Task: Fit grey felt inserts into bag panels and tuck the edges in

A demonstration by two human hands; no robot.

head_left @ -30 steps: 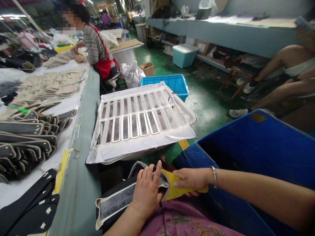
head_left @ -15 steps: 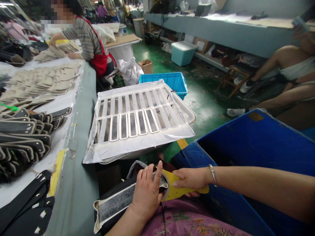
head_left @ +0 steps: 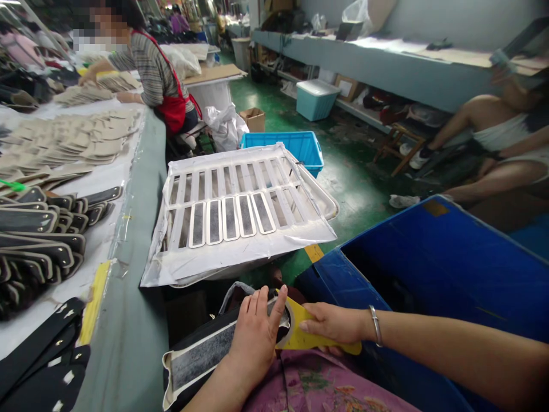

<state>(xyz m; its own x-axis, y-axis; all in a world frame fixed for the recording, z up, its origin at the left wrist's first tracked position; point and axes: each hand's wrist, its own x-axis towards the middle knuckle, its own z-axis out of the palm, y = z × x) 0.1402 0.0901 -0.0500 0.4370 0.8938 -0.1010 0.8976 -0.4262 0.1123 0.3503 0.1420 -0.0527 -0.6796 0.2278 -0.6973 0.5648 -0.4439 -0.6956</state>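
Low in front of me, a long black piece [head_left: 203, 353] with a grey panel and cream border lies across my lap. My left hand [head_left: 256, 335] is wrapped over its right end, the index finger pointing up and away. My right hand [head_left: 337, 321] grips a flat yellow tool [head_left: 298, 326] with a pale curved edge; this edge meets the black piece's right end beside my left fingers. Whether the tool sits inside or against that end, I cannot tell. The left thumb and the piece's underside are hidden.
A slatted frame [head_left: 240, 252] ahead carries several cream-edged grey strips [head_left: 230, 218]. The table [head_left: 137, 257] at left bears black straps [head_left: 47, 355] and stacked beige pieces [head_left: 77, 140]. A large blue bin [head_left: 480, 252] stands right. A co-worker in a red apron [head_left: 174, 111] works beyond.
The view has shifted slightly. Both hands keep their holds on the black piece and the yellow tool, with little visible movement between them.
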